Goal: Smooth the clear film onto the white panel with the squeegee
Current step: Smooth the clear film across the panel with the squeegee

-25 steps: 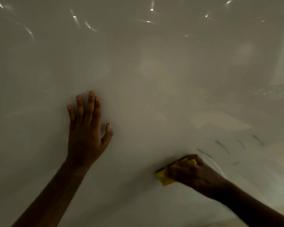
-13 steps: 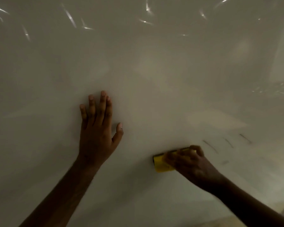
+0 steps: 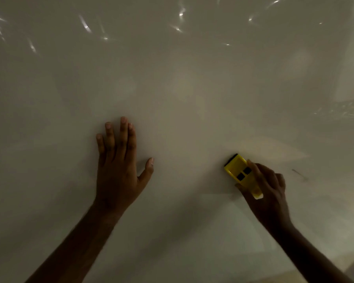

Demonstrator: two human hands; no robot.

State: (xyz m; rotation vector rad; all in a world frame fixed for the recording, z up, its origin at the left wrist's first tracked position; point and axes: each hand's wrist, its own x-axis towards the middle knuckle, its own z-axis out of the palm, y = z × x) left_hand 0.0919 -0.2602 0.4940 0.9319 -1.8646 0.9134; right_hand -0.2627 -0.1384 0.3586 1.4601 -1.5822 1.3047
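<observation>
The white panel [image 3: 182,88] fills nearly the whole view, and the clear film [image 3: 86,25] over it shows as bright creases and glints along the top. My left hand [image 3: 121,166] lies flat on the film left of centre, fingers spread and pointing up. My right hand [image 3: 266,193] grips a yellow squeegee [image 3: 240,173] with two small black squares on its face. The squeegee's dark front edge points up and to the left, and its body looks tilted off the surface.
A short dark streak [image 3: 298,173] marks the film to the right of my right hand. A band of small ripples [image 3: 343,109] sits at the far right. A tan strip [image 3: 335,268] shows below the panel at the bottom right corner.
My right hand has turned the squeegee so its yellow face shows and has lifted it up and to the right. My left hand stays flat on the film, a little further right in the view.
</observation>
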